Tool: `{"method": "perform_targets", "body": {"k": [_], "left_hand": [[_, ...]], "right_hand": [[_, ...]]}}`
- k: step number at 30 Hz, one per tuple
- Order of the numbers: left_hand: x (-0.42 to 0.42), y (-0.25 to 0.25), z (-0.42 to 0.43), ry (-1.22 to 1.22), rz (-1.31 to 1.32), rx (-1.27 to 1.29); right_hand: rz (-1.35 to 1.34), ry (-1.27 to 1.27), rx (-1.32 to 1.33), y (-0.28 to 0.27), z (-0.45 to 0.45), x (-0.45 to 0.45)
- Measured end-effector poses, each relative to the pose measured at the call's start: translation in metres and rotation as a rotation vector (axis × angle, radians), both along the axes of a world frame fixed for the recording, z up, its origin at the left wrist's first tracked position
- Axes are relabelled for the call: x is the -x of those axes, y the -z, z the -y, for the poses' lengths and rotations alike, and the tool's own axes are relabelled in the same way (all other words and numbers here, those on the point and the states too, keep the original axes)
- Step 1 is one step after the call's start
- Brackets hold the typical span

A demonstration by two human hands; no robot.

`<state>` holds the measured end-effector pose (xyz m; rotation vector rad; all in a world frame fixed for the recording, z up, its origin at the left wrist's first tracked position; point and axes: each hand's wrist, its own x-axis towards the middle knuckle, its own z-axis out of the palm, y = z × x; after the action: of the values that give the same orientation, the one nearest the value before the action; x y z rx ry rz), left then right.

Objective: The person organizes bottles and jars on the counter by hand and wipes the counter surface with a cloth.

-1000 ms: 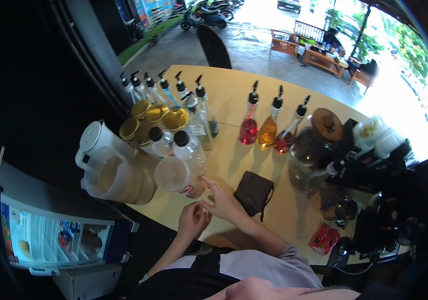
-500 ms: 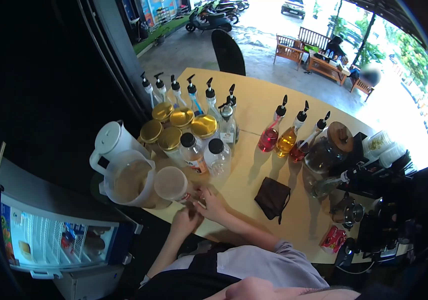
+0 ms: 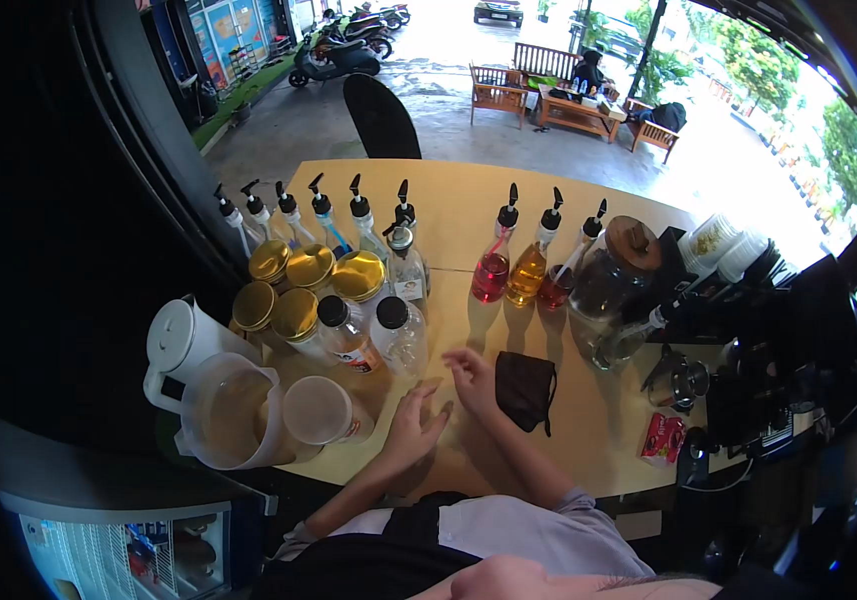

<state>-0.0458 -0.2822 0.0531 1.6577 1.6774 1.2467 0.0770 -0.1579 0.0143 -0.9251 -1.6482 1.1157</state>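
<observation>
My left hand [image 3: 416, 428] is over the table front, holding nothing, fingers stretched and apart. Just right of it my right hand [image 3: 472, 380] is raised a little, its fingers loosely bent and apart, with nothing in them. A dark brown cloth pouch [image 3: 526, 390] lies close beside my right hand. Left of my left hand stands a clear plastic tub [image 3: 319, 412] with a pale lid. Beyond my hands are a clear black-capped bottle [image 3: 404, 340] and another black-capped bottle with an orange label [image 3: 353, 345].
A large plastic pitcher [image 3: 234, 415] and a white lidded jug [image 3: 189, 340] stand at left. Several gold-lidded jars [image 3: 311, 266] and pump bottles line the back left. Red [image 3: 490, 275] and amber [image 3: 526, 275] syrup bottles and a wooden-lidded jar [image 3: 614, 275] stand at right.
Both hands have come away from the plastic tub and moved right, my right hand towards the brown pouch. The tub stays beside the pitcher. The camera view has shifted.
</observation>
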Motion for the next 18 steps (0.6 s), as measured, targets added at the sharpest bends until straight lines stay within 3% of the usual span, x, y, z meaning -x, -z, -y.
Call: {"method": "perform_targets", "body": {"k": [4, 6, 7, 9, 10, 12, 15, 18], "left_hand": [[-0.005, 0.013, -0.011, -0.027, 0.184, 0.017], [-0.003, 0.038, -0.014, -0.304, -0.022, -0.264], [-0.003, 0.043, -0.020, -0.307, -0.025, -0.270], [-0.006, 0.046, -0.030, -0.461, 0.116, -0.557], [-0.005, 0.045, -0.033, -0.464, 0.111, -0.558], [-0.004, 0.043, -0.035, -0.463, 0.157, -0.285], [-0.005, 0.051, -0.049, -0.460, 0.329, -0.237], [-0.011, 0.055, -0.057, -0.520, 0.267, -0.283]], "right_hand": [[-0.034, 0.056, -0.162, -0.039, -0.044, 0.015], [-0.040, 0.030, -0.250, -0.041, -0.066, 0.026], [-0.043, 0.026, -0.255, -0.041, -0.074, 0.033], [-0.015, -0.060, -0.260, -0.036, -0.086, 0.047], [-0.005, -0.111, -0.221, -0.032, -0.091, 0.053], [-0.031, -0.127, -0.196, -0.024, -0.097, 0.065], [-0.012, -0.125, -0.214, -0.015, -0.105, 0.073], [0.061, -0.107, -0.269, -0.012, -0.111, 0.078]]}}
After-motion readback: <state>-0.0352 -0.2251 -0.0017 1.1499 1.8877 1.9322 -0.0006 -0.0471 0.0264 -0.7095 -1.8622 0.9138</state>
